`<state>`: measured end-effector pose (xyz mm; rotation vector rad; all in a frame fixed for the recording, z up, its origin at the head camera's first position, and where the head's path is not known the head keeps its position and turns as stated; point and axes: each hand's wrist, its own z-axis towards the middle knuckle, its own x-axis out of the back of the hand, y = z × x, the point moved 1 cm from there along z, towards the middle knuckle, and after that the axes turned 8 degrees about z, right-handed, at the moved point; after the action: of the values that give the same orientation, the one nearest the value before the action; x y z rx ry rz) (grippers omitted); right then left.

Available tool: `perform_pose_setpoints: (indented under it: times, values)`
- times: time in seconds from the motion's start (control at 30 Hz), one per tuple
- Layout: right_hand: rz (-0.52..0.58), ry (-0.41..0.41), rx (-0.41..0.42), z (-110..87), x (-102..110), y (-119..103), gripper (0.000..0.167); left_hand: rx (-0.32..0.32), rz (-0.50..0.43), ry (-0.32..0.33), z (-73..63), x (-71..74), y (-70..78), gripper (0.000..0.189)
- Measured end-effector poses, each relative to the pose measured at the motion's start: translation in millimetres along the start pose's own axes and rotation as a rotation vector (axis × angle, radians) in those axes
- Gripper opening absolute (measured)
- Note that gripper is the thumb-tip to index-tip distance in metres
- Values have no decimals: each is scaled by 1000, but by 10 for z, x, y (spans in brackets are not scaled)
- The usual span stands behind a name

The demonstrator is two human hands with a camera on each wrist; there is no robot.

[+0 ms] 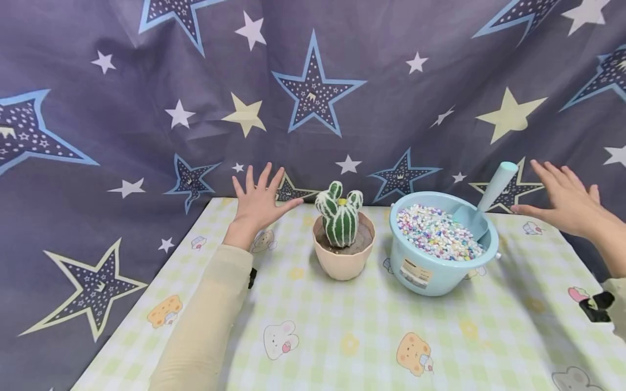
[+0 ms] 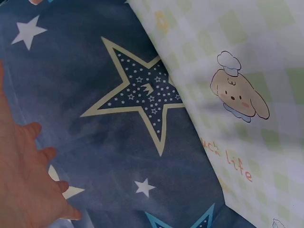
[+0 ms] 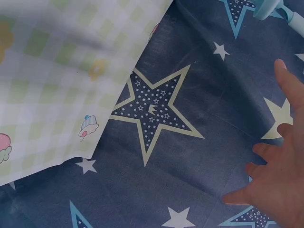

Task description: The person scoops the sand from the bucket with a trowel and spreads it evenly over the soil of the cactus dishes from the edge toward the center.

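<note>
My left hand [image 1: 260,202] is raised over the far left of the table with its fingers spread, holding nothing. Just right of it stands a green cactus [image 1: 341,225] with white ribs, planted in a pale pink pot [image 1: 343,263]. Over on the right, my right hand [image 1: 569,201] hangs in the air with fingers stretched apart, also holding nothing. Nearest to it is a light blue bucket [image 1: 425,279] filled with small multicoloured pebbles [image 1: 435,231]. A blue scoop [image 1: 494,190] leans in the pebbles, its handle tilted up toward my right hand.
A green-and-white checked cloth [image 1: 347,315] with cartoon animals covers the table. Behind it hangs a dark curtain [image 1: 381,98] printed with stars. The table's left edge shows in the left wrist view.
</note>
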<state>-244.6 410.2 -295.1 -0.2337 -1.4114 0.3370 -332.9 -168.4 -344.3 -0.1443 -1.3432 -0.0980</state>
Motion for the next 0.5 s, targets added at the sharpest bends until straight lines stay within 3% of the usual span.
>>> perform_pose_setpoints:
  times: [0.23,0.5]
  values:
    - [11,12,17,20,67,7,104,-11,-22,38,-28,113,45,103]
    - [33,32,93,40,65,14,98,-26,-23,78,-74,211,127,102]
